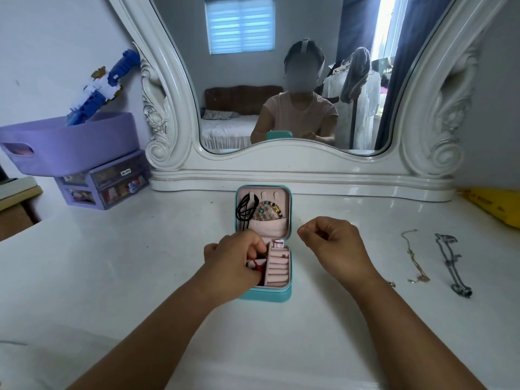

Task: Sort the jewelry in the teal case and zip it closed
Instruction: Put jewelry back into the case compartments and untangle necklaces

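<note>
Teal case lies open on the white worktop, right under the left hand, whose fingers curl around something red inside it. Beside it, the right hand hovers as a fist holding nothing. Further right of that hand lie a gold chain and a dark chain.

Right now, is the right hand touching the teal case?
Apart. The head view shows the right hand raised beside the teal case, fingers curled, with a strip of bare white tabletop plainly visible between them. Only the left hand reaches into the case.
</note>
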Demonstrator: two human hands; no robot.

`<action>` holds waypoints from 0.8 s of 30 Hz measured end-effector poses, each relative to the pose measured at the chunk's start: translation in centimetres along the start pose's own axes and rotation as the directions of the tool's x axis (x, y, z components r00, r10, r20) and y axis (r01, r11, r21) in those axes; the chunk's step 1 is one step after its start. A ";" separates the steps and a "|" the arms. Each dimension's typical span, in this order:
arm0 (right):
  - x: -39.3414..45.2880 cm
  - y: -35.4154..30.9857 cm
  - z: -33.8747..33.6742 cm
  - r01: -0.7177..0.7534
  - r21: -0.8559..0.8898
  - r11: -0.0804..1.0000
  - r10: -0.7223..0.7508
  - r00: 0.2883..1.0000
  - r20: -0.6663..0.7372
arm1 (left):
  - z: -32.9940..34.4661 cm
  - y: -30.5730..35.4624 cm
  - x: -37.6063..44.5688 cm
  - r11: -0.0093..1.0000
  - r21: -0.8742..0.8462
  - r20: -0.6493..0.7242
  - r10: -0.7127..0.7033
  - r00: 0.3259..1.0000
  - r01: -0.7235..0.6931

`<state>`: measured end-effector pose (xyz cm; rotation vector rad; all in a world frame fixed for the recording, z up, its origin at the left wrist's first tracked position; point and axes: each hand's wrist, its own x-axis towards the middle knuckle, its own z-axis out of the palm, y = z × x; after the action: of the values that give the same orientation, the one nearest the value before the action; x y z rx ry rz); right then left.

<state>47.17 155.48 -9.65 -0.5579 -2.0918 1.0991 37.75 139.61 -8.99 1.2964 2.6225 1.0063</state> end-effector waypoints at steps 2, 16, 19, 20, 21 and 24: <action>0.0 0.1 0.1 0.002 -0.015 1.000 -0.002 1.000 0.002 | -0.2 0.0 -0.2 0.999 -0.050 -0.036 0.016 0.999 -0.018; -1.8 -1.2 -4.8 0.069 -0.096 0.993 -0.053 0.985 0.164 | 0.7 3.3 0.6 0.935 -0.024 -0.233 0.338 0.912 -0.353; -2.1 -0.1 -9.2 -0.026 -0.089 0.996 0.025 1.000 -0.017 | 3.2 6.3 1.0 0.913 -0.111 -0.075 0.387 0.919 -0.393; -2.3 0.3 -10.8 -0.061 -0.078 0.995 0.056 0.996 -0.070 | 4.2 7.1 1.2 0.920 -0.102 -0.001 0.381 0.925 -0.379; -2.5 0.9 -12.3 -0.098 -0.072 0.993 0.090 0.990 -0.111 | 5.3 7.8 1.4 0.929 -0.070 0.073 0.369 0.927 -0.364; -3.4 2.6 -15.5 -0.192 -0.108 0.975 0.173 0.971 -0.168 | 8.1 9.6 1.9 0.951 -0.024 0.236 0.304 0.923 -0.307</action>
<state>61.14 163.02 -6.95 -0.8847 -2.0095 0.9950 45.72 149.47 -9.46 1.7494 2.3004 0.8027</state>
